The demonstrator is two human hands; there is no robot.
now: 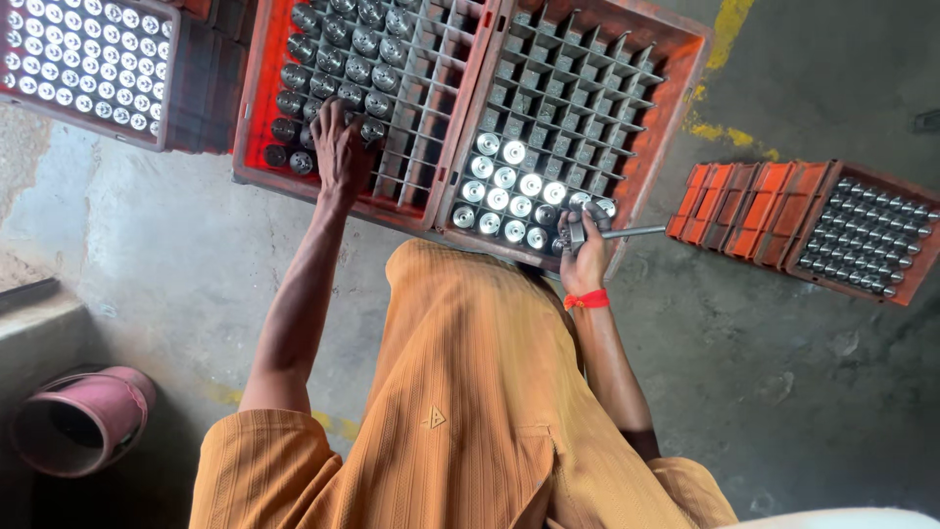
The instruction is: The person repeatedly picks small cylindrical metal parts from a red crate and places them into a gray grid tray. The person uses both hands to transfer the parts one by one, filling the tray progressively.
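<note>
Both grips are busy at once: our left hand (340,147) is curled down over the dark metal parts (338,73) in the left red crate (257,108), fingers closed around one at the near edge of the filled cells, though we cannot see how much of it they enclose. Our right hand (586,257), with a red band (587,300) at the wrist, is wrapped shut on a small metal tool (627,233) whose rod sticks out to the right, just beside the shiny finished parts (504,191) in the near corner of the right crate (676,88).

We judge the main risk to be the split of attention: reaching left while the tool hand hovers at the crate rim could knock a shiny piece askew in its divider cell. A part lifted blind from the left crate might slip and drop onto the concrete floor (176,255). More crates (862,235) sit well apart to the right, and a pink bucket (83,421) lies on its side near our left.
</note>
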